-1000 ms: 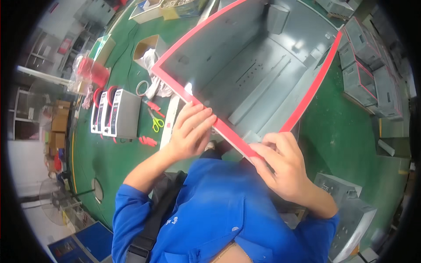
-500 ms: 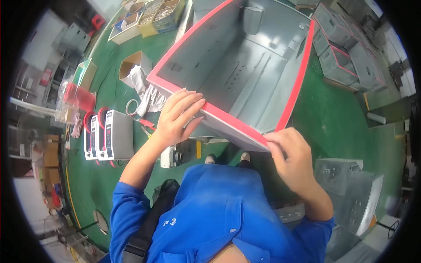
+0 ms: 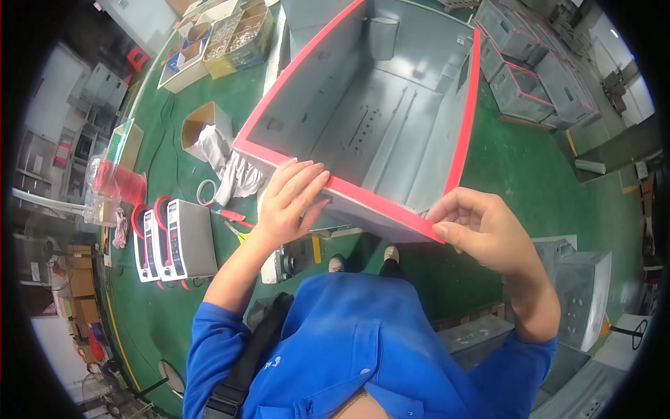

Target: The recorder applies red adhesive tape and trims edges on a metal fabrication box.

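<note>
Grey metal, edged in red: a large, deep, box-shaped grey metal shell [image 3: 307, 105] stands in front of the person, its hollow facing up and its long axis running away from the body, leaning a little to the right. A flat, bright red strip [image 3: 377, 202] lies along its near rim and its two long sides. The near rim slants, its right corner closer to the body than its left.

At that right corner is the right hand [image 3: 485, 227], thumb and bent forefinger pinched together on the red strip — whether the metal edge is caught too, I cannot tell. From this grip the near rim leads off to the left, and the right long side leads away from the body; the right hand is the nearer one to both the corner and that side. The left hand [image 3: 289, 209] rests on the near rim, left of its middle, fingers stretched over the red strip and thumb spread away, not clenched.

Left of the shell lie a crumpled white cloth [image 3: 239, 178] and scissors with yellow-green handles [image 3: 241, 236] — further left, two white box-shaped devices with red loops [image 3: 192, 241]. Well apart, right of the shell, stand stacked grey metal housings with red edges [image 3: 572, 91].
</note>
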Motion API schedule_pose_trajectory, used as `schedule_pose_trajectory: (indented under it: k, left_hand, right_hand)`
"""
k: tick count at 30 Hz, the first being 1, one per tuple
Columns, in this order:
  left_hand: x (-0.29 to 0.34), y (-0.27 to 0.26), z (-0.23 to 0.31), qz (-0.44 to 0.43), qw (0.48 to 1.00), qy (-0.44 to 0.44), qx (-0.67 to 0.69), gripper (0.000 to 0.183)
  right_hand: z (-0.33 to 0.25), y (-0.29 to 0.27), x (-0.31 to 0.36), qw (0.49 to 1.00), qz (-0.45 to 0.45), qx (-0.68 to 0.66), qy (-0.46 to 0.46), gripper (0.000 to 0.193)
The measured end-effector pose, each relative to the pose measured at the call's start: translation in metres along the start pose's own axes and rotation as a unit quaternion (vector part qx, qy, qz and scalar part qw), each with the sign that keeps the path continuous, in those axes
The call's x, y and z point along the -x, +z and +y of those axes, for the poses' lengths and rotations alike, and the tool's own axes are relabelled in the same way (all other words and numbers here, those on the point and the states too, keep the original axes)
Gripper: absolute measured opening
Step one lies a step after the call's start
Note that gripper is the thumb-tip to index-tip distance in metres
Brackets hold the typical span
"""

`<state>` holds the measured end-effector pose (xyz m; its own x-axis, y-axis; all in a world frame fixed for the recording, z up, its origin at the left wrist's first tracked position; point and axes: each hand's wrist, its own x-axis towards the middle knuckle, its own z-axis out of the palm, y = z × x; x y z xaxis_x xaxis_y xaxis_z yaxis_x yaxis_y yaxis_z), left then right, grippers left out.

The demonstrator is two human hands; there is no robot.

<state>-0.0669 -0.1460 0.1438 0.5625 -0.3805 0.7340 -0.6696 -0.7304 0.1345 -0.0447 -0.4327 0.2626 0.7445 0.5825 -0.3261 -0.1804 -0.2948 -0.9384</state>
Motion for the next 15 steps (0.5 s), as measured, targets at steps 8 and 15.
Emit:
schedule_pose_trajectory:
  k: [8,15]
  left_hand:
    - [0.001,0.000,-0.002,0.010,1.000,-0.005,0.017,0.045]
    - [-0.003,-0.028,-0.059,0.136,0.955,-0.249,-0.088,0.031]
  right_hand:
    - [-0.019,-0.009,-0.004,0.999,0.014,-0.025,0.026,0.015]
    - [0.012,-0.010,-0.004,0.999,0.038,0.025,0.027,0.013]
